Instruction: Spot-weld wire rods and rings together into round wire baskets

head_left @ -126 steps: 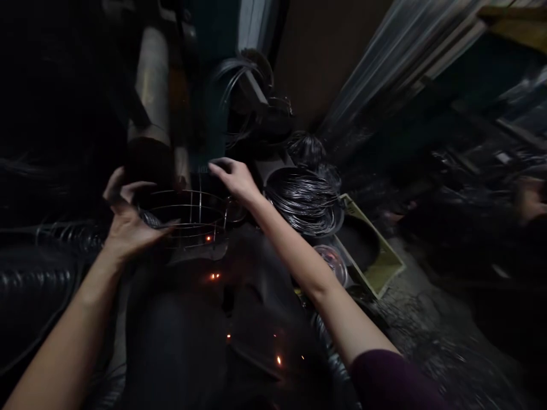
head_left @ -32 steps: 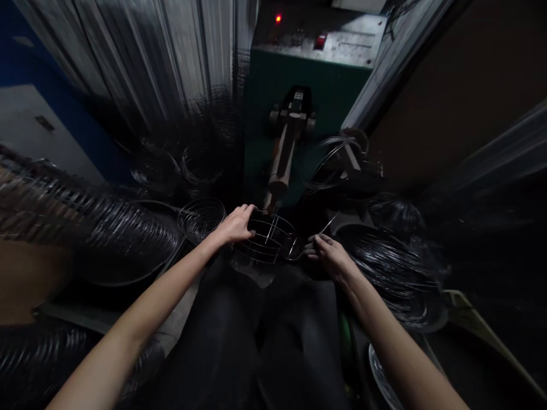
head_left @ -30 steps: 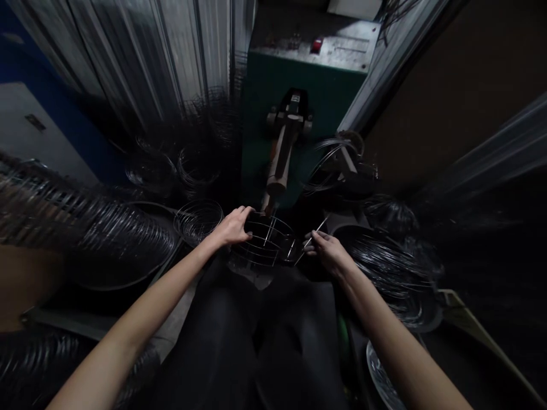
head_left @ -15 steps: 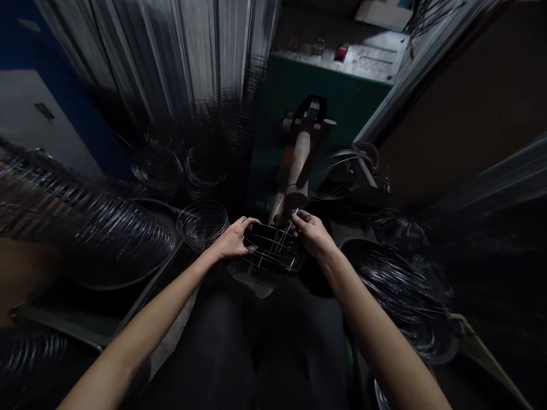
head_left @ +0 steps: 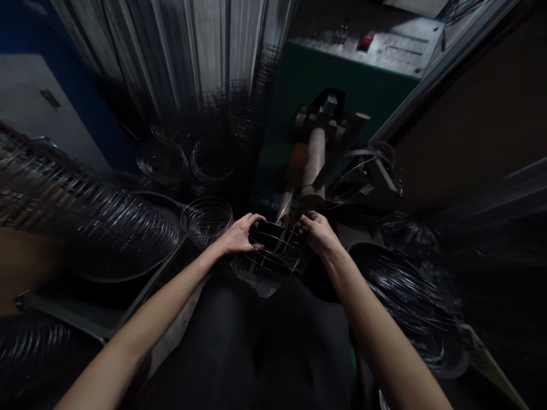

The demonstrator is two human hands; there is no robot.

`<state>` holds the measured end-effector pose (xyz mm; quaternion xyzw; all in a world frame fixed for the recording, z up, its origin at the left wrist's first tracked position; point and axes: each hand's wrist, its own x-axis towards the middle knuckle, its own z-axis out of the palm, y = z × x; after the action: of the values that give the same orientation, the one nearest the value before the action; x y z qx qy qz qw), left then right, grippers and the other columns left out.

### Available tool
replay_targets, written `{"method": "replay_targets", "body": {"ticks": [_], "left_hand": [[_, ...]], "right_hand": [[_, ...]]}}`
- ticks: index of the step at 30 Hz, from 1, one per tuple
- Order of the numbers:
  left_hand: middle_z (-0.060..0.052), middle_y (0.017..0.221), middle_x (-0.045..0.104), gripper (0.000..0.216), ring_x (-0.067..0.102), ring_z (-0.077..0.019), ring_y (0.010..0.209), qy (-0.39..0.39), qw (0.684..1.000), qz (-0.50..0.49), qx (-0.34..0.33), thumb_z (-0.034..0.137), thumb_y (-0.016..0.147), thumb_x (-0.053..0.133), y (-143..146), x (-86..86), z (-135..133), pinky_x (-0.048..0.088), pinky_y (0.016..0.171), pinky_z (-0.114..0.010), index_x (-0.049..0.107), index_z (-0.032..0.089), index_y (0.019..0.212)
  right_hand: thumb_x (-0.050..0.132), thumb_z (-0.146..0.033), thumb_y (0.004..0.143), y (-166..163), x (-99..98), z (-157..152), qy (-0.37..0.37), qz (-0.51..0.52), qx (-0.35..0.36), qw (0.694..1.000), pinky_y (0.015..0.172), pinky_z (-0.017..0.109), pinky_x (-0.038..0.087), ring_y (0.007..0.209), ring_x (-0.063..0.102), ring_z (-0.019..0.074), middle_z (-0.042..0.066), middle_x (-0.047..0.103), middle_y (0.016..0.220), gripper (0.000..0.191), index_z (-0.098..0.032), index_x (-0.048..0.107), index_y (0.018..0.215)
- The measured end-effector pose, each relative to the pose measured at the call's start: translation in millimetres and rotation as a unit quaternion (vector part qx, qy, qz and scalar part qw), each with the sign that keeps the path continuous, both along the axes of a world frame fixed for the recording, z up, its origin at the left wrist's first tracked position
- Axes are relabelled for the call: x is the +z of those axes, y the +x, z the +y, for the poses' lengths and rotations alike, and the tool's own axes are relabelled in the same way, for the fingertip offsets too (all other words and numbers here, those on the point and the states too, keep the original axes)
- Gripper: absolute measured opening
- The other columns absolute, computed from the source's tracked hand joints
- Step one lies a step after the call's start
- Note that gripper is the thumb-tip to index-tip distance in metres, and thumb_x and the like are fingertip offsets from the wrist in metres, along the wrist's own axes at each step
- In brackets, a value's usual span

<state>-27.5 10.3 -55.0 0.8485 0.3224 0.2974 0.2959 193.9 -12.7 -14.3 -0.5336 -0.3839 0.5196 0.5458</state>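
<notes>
Overhead access remains on the near side of the wire frame (head_left: pixel 280 244), while the machine arm (head_left: pixel 315 159) obstructs its far side and looped wire rings (head_left: pixel 207 222) flank its left.

Super dim shot, honestly. Near foreground and right side just sink into black, and the right hand (head_left: pixel 318 232) has its fingertips lost in shadow. Brightest bit's the far machine top (head_left: pixel 408 48), kinda glary. Edges look stretched and smeary.

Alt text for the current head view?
Left hand holds a round wire frame before a green machine; right hand is at the frame's right side, grip unclear. Stacked wire rings lie at left, a wire bundle at right.
</notes>
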Motion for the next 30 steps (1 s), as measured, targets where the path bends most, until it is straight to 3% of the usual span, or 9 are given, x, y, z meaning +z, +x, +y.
{"method": "replay_targets", "body": {"ticks": [8,16,25,30], "left_hand": [[-0.004,0.108,0.054,0.057,0.055,-0.0180,0.096,-0.011,1.000,-0.005,-0.005,0.029,0.063,0.072,-3.4,-7.4,6.8,0.047,0.086,-0.032,0.048,0.021,0.114],[-0.005,0.109,0.055,0.060,0.057,-0.0197,0.096,-0.029,0.999,-0.004,-0.013,0.034,0.061,0.074,-0.8,-4.9,15.3,0.048,0.086,-0.033,0.049,0.019,0.113],[-0.003,0.103,0.057,0.057,0.056,-0.0184,0.093,-0.022,0.999,0.012,-0.031,0.034,0.061,0.073,-2.2,0.8,18.7,0.046,0.085,-0.032,0.050,0.019,0.110],[-0.004,0.104,0.056,0.058,0.054,-0.0186,0.095,-0.026,0.998,0.031,-0.049,0.031,0.061,0.073,-2.4,6.5,21.8,0.046,0.085,-0.031,0.048,0.018,0.111]], "right_hand": [[0.080,-0.041,0.048,-6.8,0.1,1.9,-0.005,0.007,0.004,1.000,0.041,0.021,0.027,0.042,0.037,0.0056,-0.006,0.049,0.049,0.046,-0.017,0.055,0.078],[0.078,-0.039,0.052,-4.1,-0.3,8.7,0.007,-0.028,-0.004,1.000,0.043,0.022,0.028,0.042,0.037,0.0053,-0.006,0.046,0.046,0.036,-0.019,0.050,0.062],[0.073,-0.027,0.059,-6.8,-8.9,10.4,-0.028,-0.005,-0.030,0.999,0.041,0.019,0.029,0.041,0.039,0.0047,-0.006,0.048,0.050,0.024,-0.018,0.054,0.069],[0.070,-0.020,0.063,-4.5,-0.9,18.6,-0.041,0.021,-0.034,0.998,0.037,0.018,0.024,0.036,0.032,0.0029,-0.007,0.044,0.046,0.020,-0.018,0.052,0.070]]}}
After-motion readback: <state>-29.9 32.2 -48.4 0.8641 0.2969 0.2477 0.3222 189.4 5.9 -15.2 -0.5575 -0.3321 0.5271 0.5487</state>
